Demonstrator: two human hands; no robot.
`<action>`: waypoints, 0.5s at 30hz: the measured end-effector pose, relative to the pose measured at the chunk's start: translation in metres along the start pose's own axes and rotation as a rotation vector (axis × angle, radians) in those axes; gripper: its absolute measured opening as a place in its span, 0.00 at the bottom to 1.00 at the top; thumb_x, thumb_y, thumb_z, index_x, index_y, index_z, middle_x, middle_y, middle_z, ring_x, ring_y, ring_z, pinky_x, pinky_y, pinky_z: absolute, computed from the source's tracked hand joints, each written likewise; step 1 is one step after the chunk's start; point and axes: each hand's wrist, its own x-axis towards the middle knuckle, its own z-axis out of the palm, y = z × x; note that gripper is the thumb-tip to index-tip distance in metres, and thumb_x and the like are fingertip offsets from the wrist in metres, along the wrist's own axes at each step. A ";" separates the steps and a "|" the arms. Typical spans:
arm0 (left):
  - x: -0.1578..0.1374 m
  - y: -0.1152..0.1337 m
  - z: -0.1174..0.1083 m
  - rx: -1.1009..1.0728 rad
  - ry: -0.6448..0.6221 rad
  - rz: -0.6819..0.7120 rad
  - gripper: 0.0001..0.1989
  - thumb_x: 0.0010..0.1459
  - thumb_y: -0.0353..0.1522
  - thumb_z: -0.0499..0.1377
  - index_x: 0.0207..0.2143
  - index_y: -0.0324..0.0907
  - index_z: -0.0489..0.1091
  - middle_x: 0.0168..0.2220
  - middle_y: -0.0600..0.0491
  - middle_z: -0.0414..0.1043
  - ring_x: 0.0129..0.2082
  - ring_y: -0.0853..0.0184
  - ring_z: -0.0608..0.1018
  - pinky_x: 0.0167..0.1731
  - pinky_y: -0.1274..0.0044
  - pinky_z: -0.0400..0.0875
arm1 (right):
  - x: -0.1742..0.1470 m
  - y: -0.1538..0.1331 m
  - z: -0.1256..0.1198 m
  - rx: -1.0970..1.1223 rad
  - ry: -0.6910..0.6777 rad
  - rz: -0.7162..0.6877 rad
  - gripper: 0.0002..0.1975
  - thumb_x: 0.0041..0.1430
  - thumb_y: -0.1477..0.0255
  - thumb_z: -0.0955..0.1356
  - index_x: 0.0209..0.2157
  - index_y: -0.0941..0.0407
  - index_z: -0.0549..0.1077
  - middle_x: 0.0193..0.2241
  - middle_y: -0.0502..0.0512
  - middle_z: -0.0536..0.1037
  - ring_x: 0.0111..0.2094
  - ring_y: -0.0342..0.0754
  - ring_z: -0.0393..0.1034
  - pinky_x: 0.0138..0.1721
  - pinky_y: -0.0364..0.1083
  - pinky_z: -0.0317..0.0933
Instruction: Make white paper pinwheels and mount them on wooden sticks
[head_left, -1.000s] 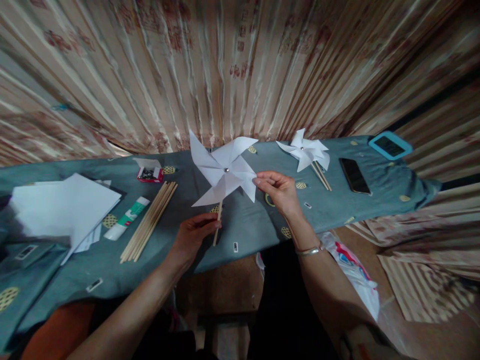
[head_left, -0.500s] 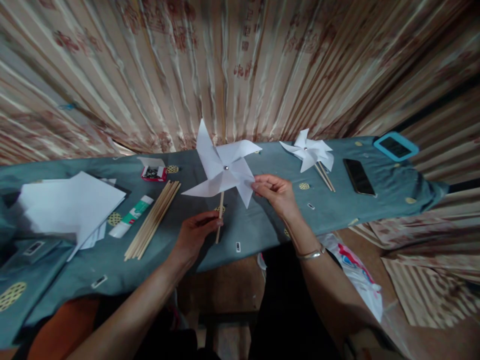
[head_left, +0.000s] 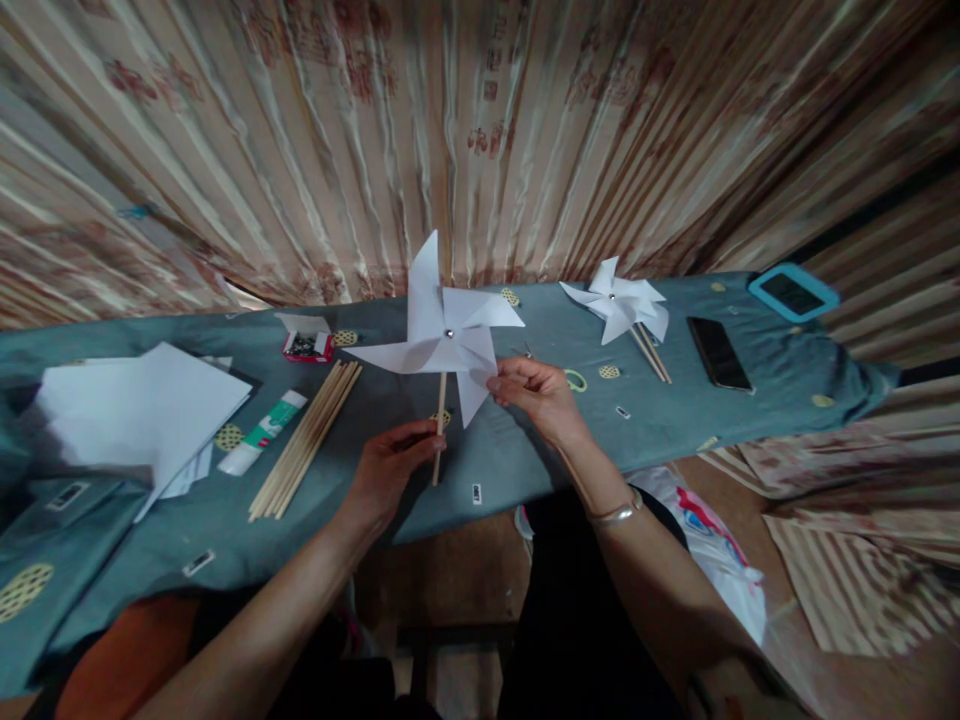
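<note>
Left fingers (head_left: 421, 432) pinch the stick (head_left: 441, 402); above them, right fingers (head_left: 519, 368) pinch the pinwheel (head_left: 448, 347). Apparent spin check, next requiring light release.

The only view looks out from the person's head, facing forward and steeply down, close enough that both bare forearms (head_left: 300, 585) run up large from the bottom edge. The white paper pinwheel on its pale wooden stick (head_left: 463, 347) sits near mid-frame. The long surface draped in grey-green printed cloth (head_left: 525, 465) spans the width, and a pleated beige curtain with reddish print (head_left: 420, 130) faces the lens above.
</note>
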 end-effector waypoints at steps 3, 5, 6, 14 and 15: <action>0.000 0.000 0.000 0.002 0.005 -0.001 0.15 0.33 0.33 0.75 0.28 0.40 0.81 0.28 0.51 0.80 0.29 0.69 0.77 0.34 0.77 0.69 | -0.001 0.001 0.004 0.018 -0.017 -0.010 0.21 0.31 0.55 0.81 0.25 0.53 0.79 0.19 0.44 0.75 0.20 0.40 0.66 0.24 0.41 0.63; 0.000 0.001 0.000 0.002 0.002 -0.006 0.15 0.33 0.33 0.75 0.28 0.40 0.81 0.28 0.51 0.80 0.30 0.69 0.77 0.35 0.77 0.69 | -0.001 0.001 0.005 0.033 -0.030 -0.007 0.21 0.31 0.55 0.81 0.25 0.53 0.79 0.19 0.44 0.75 0.21 0.40 0.67 0.25 0.41 0.64; -0.001 0.001 0.001 0.001 0.001 -0.008 0.15 0.33 0.33 0.75 0.28 0.40 0.81 0.28 0.51 0.80 0.30 0.69 0.77 0.35 0.78 0.69 | -0.002 0.001 0.006 0.037 -0.035 -0.004 0.21 0.31 0.55 0.81 0.25 0.53 0.78 0.19 0.44 0.75 0.21 0.40 0.67 0.26 0.42 0.65; -0.002 0.001 0.001 0.010 0.004 -0.003 0.16 0.33 0.34 0.76 0.28 0.40 0.81 0.27 0.52 0.79 0.29 0.69 0.77 0.34 0.78 0.70 | -0.004 0.001 0.011 0.028 -0.101 0.046 0.21 0.31 0.54 0.81 0.23 0.53 0.78 0.20 0.45 0.78 0.22 0.41 0.69 0.26 0.42 0.66; -0.002 0.001 0.001 0.011 0.003 -0.007 0.16 0.33 0.34 0.76 0.29 0.40 0.81 0.28 0.52 0.80 0.30 0.69 0.77 0.34 0.78 0.70 | -0.004 0.002 0.012 0.025 -0.113 0.043 0.21 0.32 0.54 0.81 0.24 0.53 0.78 0.21 0.46 0.79 0.23 0.41 0.70 0.26 0.42 0.66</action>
